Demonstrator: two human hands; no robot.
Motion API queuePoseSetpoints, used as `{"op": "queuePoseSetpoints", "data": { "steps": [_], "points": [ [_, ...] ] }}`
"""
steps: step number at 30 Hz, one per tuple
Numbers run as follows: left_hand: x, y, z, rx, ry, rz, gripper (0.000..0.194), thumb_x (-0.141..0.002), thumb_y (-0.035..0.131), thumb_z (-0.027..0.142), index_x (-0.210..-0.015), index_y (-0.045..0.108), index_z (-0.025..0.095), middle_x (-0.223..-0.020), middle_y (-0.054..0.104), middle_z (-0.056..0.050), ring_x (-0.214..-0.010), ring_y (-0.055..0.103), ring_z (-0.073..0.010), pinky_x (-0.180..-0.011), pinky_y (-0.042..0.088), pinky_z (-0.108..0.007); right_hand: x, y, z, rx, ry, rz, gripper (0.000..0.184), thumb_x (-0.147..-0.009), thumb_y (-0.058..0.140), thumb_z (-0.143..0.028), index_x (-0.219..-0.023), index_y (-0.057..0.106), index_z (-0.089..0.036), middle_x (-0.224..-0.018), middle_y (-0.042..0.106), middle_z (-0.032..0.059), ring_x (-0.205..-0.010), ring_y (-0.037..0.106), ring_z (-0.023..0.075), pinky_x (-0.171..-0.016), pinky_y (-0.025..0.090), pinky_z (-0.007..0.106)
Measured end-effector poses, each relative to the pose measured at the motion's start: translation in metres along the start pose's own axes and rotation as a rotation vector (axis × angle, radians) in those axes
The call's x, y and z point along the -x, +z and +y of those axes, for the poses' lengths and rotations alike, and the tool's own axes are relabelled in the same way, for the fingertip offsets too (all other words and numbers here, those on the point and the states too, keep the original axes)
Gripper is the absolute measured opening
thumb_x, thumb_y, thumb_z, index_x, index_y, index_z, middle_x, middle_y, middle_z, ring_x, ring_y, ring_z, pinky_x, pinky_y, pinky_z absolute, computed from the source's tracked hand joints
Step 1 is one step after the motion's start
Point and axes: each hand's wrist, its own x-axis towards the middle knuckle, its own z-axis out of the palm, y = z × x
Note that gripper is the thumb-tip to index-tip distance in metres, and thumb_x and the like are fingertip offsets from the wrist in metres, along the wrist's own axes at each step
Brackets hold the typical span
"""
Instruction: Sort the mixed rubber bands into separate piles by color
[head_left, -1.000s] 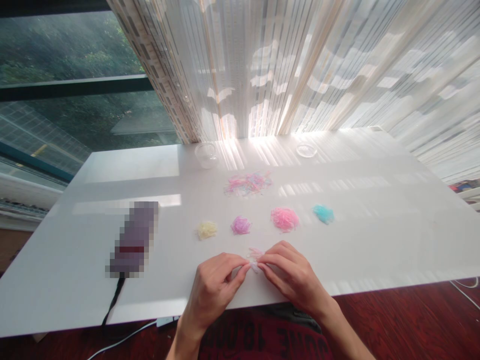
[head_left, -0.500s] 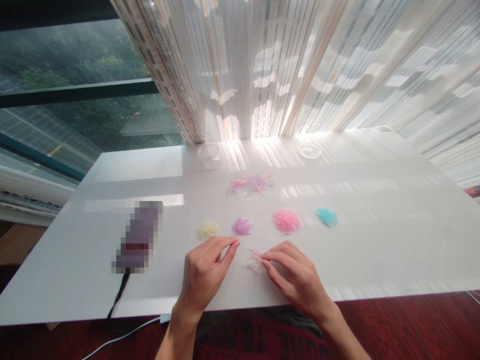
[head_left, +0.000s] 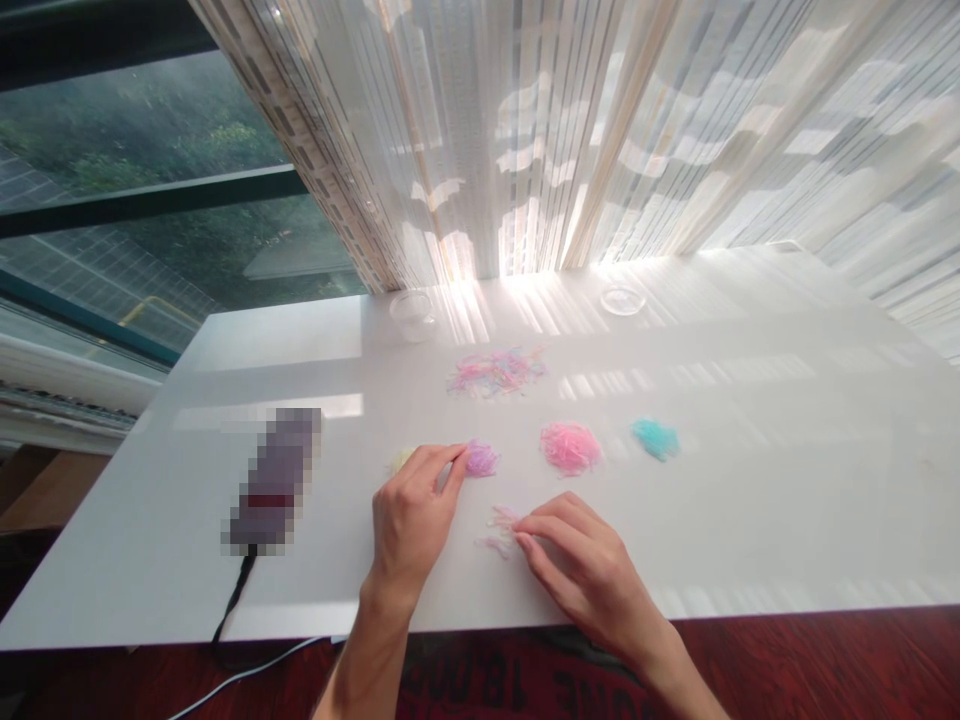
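On the white table (head_left: pixel 750 480) lie small heaps of tiny elastic bands sorted by colour: yellow (head_left: pixel 399 460), purple (head_left: pixel 481 459), pink (head_left: pixel 571 447) and teal (head_left: pixel 655 439). A mixed heap (head_left: pixel 495 371) lies farther back. My left hand (head_left: pixel 411 520) reaches forward, its fingers pinched together beside the purple heap and covering most of the yellow one; what they hold is too small to see. My right hand (head_left: pixel 581 565) rests near the front edge, its fingertips together on a small loose cluster of bands (head_left: pixel 499 528).
A clear plastic cup (head_left: pixel 413 313) and a clear shallow lid (head_left: pixel 622 299) stand at the back by the striped curtain. A blurred dark device (head_left: pixel 274 480) with a black cable lies at the left. A window is beyond the table's left end.
My left hand left the small cluster and moved forward and left to the yellow and purple heaps. My right hand stayed at the cluster.
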Motion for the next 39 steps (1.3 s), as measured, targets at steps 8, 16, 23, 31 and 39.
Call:
{"op": "queuePoseSetpoints", "data": {
  "steps": [8,16,23,31,39],
  "points": [
    [0.001,0.001,-0.002,-0.006,-0.006,-0.021,0.016,-0.103,0.066,0.027,-0.103,0.081,0.021,-0.093,0.081,-0.002,-0.058,0.062,-0.0124,-0.061,0.048,-0.025,0.001,0.000,0.001,0.001,0.016,-0.021,0.015,-0.104,0.059,-0.014,-0.104,0.072,-0.022,-0.089,0.073,0.0049,-0.081,0.067,0.0187,-0.073,0.058,0.031],
    [0.002,0.000,-0.002,-0.046,0.006,-0.014,0.016,-0.102,0.064,0.024,-0.101,0.080,0.021,-0.092,0.081,-0.003,-0.065,0.070,-0.0149,-0.062,0.048,-0.025,-0.001,0.000,0.000,0.015,0.024,-0.026,0.017,-0.104,0.058,-0.016,-0.104,0.073,-0.023,-0.088,0.073,0.0053,-0.079,0.069,0.0192,-0.071,0.060,0.032],
    [0.003,0.000,-0.002,-0.058,-0.016,-0.009,0.017,-0.101,0.062,0.021,-0.103,0.079,0.021,-0.093,0.081,-0.003,-0.062,0.067,-0.0143,-0.059,0.047,-0.025,0.000,0.000,0.000,-0.002,0.035,-0.030,0.016,-0.104,0.059,-0.015,-0.105,0.072,-0.023,-0.089,0.073,0.0053,-0.081,0.068,0.0191,-0.072,0.059,0.032],
    [0.011,-0.005,0.000,0.018,-0.003,0.035,0.017,-0.102,0.061,0.020,-0.109,0.077,0.019,-0.097,0.080,-0.004,-0.056,0.060,-0.0111,-0.061,0.049,-0.024,0.000,0.002,0.002,0.016,0.046,0.021,0.016,-0.103,0.060,-0.013,-0.111,0.071,-0.022,-0.091,0.071,0.0048,-0.083,0.066,0.0186,-0.073,0.058,0.032],
    [0.040,-0.023,0.005,0.187,0.146,-0.232,0.018,-0.102,0.061,0.020,-0.117,0.072,0.022,-0.102,0.077,-0.003,-0.082,0.073,-0.0167,-0.071,0.057,-0.026,0.001,0.004,0.003,0.056,0.034,-0.018,0.020,-0.101,0.060,-0.010,-0.113,0.069,-0.022,-0.095,0.069,0.0052,-0.088,0.063,0.0196,-0.077,0.057,0.033]
  ]
}}
